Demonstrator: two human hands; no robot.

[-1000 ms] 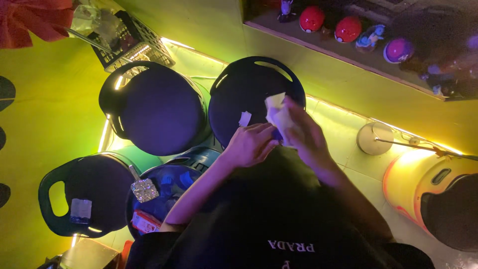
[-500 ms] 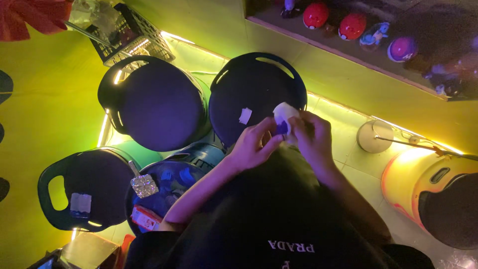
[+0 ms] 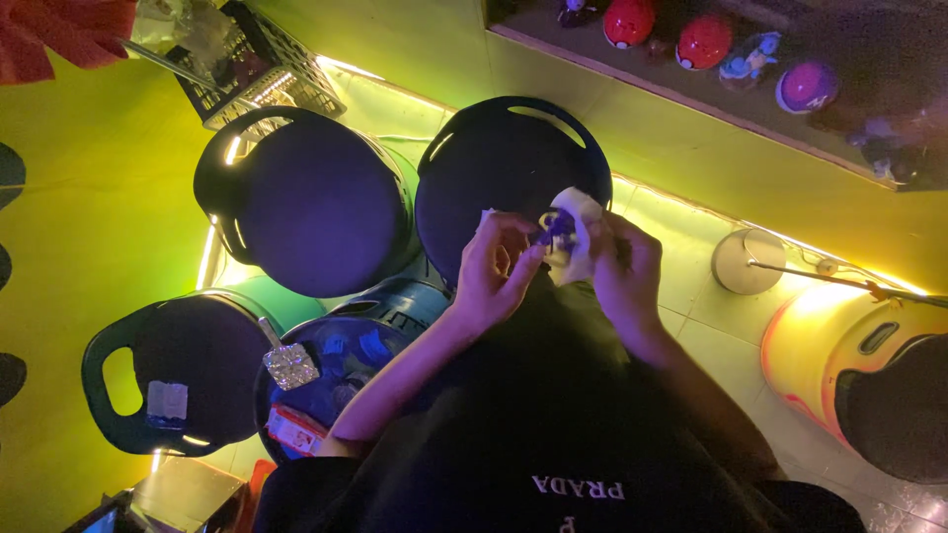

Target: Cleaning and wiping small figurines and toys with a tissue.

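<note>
Your hands have pulled in closer together since before, and the little white and purple thing [image 3: 565, 235] now sits between them. Your left hand [image 3: 499, 271] pinches one side, fingers closed on it. Your right hand [image 3: 624, 276] wraps the other side. It hangs over the rim of a dark round lid [image 3: 494, 158]. Another dark lid [image 3: 316, 202] lies beside, leaving a thin gap.

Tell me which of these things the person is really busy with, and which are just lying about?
In hand:
- left hand and right hand, both on the small white object
- purple and yellow bit on it, pinched by the left hand

Lying about:
- dark round bin lids
- open blue bin
- foil piece
- black wire basket
- red and purple balls on the shelf
- yellow bin
</note>
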